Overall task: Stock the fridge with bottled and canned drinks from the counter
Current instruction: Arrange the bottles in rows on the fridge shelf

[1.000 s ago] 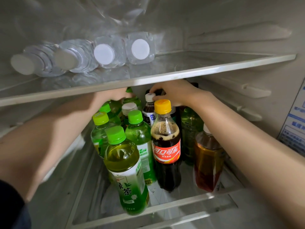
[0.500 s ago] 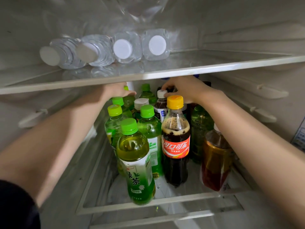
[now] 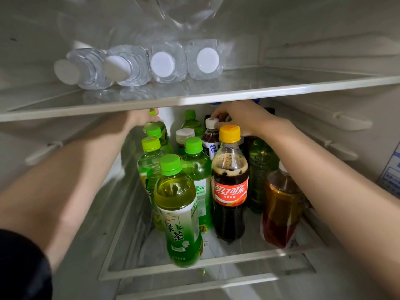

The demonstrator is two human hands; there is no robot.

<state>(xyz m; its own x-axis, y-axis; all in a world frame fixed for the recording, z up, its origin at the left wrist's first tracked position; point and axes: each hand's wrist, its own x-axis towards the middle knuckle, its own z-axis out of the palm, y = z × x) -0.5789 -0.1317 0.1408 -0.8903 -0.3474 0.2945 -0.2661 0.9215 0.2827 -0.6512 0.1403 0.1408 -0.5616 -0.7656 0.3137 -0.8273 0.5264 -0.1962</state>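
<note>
Both my hands reach deep into the fridge's lower shelf (image 3: 194, 264), under the glass upper shelf (image 3: 281, 92). My left hand (image 3: 140, 120) grips the top of a green-capped bottle (image 3: 152, 111) in the back left. My right hand (image 3: 244, 119) curls over the top of a dark bottle at the back; that bottle is mostly hidden. Its thumb lies beside a white-capped dark bottle (image 3: 211, 135). In front stand a green tea bottle (image 3: 179, 215), a yellow-capped cola bottle (image 3: 229, 185), an amber tea bottle (image 3: 281, 204) and several other green bottles.
Several clear water bottles (image 3: 164, 63) lie on their sides on the upper shelf, white caps facing me. The right part of that shelf is bare glass. Fridge walls with shelf rails close in on both sides. A blue-and-white label (image 3: 391, 172) is on the right wall.
Both hands stay on the back-row bottles. My view has swung left, so the shelves and bottles sit further right in the frame.
</note>
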